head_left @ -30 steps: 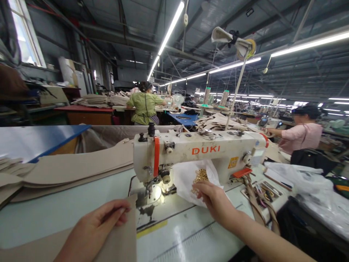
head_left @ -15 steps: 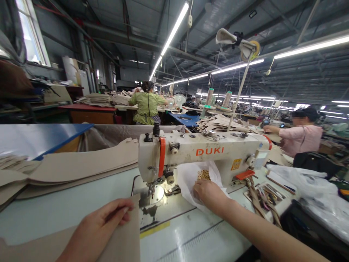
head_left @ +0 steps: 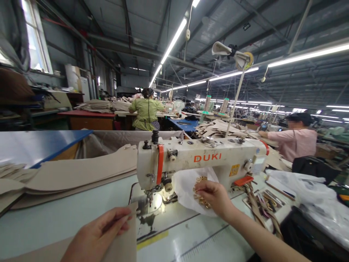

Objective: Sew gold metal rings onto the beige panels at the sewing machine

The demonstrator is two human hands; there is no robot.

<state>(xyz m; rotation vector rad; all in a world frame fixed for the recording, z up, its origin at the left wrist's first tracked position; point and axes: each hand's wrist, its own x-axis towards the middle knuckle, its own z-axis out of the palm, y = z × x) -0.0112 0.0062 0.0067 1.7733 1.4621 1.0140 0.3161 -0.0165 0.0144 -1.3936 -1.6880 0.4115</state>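
My left hand [head_left: 102,231] is closed at the top corner of a beige panel [head_left: 124,243] on the near table, thumb and forefinger together. My right hand [head_left: 214,198] pinches at small gold-coloured metal fittings [head_left: 203,202], which lie on a white plastic bag [head_left: 185,191] under the sewing machine's arm. A glint of gold shows at its fingertips; their exact grip is partly hidden. The white sewing machine [head_left: 185,158] stands just beyond both hands. Its lit needle plate [head_left: 155,202] is between them, with neither hand touching it.
Stacked beige panels [head_left: 81,173] lie left of the machine. At right are a tray of tools [head_left: 268,200], brown straps [head_left: 255,203] and clear plastic bags [head_left: 302,185]. Co-workers in green [head_left: 147,111] and pink [head_left: 297,142] sit at stations farther back.
My right hand has lifted slightly and shifted right over the bag, uncovering more gold fittings. My left hand stays at the panel's corner. The whole view has shifted slightly.
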